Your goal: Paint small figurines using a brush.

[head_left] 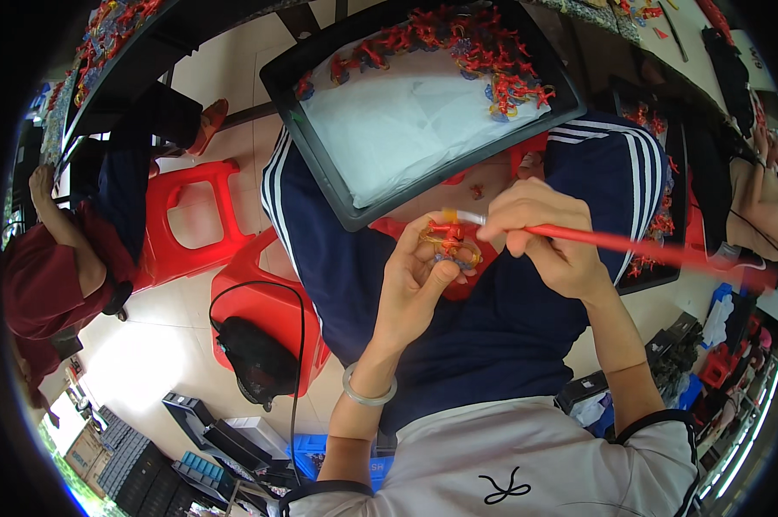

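Note:
Above my lap, my left hand (413, 289) pinches a small red figurine (448, 239) with yellow and blue parts between thumb and fingers. My right hand (544, 231) is closed round a paintbrush (613, 239) with a long red handle. The brush's metal collar and yellowish bristles reach left to the top of the figurine; whether they touch it I cannot tell. Beyond my hands a black tray (342, 200) rests across my knees, lined with white sheet. Several similar red, yellow and blue figurines (484, 56) crowd its far and right sides.
Red plastic stools (195, 226) stand at the left, one bearing a black bag (258, 362) with a cable. A person in a dark red shirt (53, 284) sits far left. Another tray of figurines (656, 233) lies right of my knee. Boxes (221, 439) stand at lower left.

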{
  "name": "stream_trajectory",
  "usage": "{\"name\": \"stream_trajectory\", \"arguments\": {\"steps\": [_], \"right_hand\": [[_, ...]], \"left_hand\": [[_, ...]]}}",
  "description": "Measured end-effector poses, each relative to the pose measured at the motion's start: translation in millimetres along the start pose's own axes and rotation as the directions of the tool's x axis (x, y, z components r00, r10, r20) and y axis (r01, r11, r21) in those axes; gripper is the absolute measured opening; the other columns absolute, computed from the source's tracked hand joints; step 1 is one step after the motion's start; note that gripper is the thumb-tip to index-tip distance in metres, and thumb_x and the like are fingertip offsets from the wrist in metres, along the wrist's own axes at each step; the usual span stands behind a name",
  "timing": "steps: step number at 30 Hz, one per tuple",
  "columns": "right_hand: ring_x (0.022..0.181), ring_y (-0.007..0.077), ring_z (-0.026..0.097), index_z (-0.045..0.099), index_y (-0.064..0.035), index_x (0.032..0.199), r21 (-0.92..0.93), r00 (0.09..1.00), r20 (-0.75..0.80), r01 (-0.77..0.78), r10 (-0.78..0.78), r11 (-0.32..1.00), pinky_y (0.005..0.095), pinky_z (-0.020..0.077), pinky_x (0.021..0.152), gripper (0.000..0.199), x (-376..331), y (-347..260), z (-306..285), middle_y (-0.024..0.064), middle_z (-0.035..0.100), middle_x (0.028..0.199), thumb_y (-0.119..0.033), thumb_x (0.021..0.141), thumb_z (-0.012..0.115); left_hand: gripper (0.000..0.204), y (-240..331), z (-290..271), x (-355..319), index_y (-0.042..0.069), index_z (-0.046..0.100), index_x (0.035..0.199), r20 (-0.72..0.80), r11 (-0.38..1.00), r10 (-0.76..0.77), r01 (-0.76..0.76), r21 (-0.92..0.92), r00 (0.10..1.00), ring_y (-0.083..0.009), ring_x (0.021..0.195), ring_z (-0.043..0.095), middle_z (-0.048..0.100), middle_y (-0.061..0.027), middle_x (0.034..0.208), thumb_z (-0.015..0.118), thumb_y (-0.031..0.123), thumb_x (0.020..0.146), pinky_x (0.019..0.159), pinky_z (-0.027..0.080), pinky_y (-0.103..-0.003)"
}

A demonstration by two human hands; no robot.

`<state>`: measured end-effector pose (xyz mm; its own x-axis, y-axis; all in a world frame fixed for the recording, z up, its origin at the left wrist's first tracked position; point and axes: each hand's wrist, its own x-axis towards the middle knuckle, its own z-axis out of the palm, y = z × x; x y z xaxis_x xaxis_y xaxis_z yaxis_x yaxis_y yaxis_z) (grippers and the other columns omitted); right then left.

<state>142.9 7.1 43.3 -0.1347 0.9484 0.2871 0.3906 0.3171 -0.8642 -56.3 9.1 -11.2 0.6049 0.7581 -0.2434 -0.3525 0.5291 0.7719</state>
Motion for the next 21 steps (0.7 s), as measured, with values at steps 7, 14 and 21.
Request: {"name": "stream_trajectory", "arguments": {"steps": [7,14,21], "right_hand": [[0.067,0.0197,0.056,0.065,-0.0046,0.081,0.016,0.995,0.095,0.006,-0.008,1.0,0.03,0.0377,0.063,0.019,-3.4,-3.9,-5.5,0.0056,0.063,0.076,-0.023,0.086,0.063],[0.067,0.0214,0.057,0.068,-0.0045,0.082,-0.111,0.983,0.183,0.052,-0.031,0.992,0.0311,0.0403,0.064,0.018,-0.9,-13.3,-8.9,0.0069,0.065,0.077,-0.023,0.081,0.067],[0.069,0.0232,0.058,0.069,-0.0044,0.082,0.103,0.997,-0.079,0.017,-0.009,0.995,0.0322,0.0429,0.065,0.016,-7.5,-3.0,-1.2,0.0079,0.065,0.076,-0.02,0.081,0.067]], "left_hand": [[0.056,0.9,2.7,3.1,-0.001,0.039,0.132,-0.046,1.0,0.0,-0.001,-0.014,0.999,-0.0158,0.086,0.063,0.063,-0.0122,0.106,0.065,0.026,0.09,0.075,0.05,-0.025],[0.054,1.4,2.5,5.4,-0.001,0.04,0.131,-0.051,0.997,-0.016,0.012,-0.075,0.999,-0.0175,0.084,0.064,0.064,-0.0131,0.105,0.063,0.027,0.092,0.073,0.051,-0.026],[0.048,8.3,-1.7,7.7,-0.002,0.042,0.131,-0.044,0.988,-0.056,0.049,-0.145,0.997,-0.0175,0.083,0.064,0.064,-0.013,0.105,0.059,0.024,0.094,0.071,0.05,-0.025]]}}
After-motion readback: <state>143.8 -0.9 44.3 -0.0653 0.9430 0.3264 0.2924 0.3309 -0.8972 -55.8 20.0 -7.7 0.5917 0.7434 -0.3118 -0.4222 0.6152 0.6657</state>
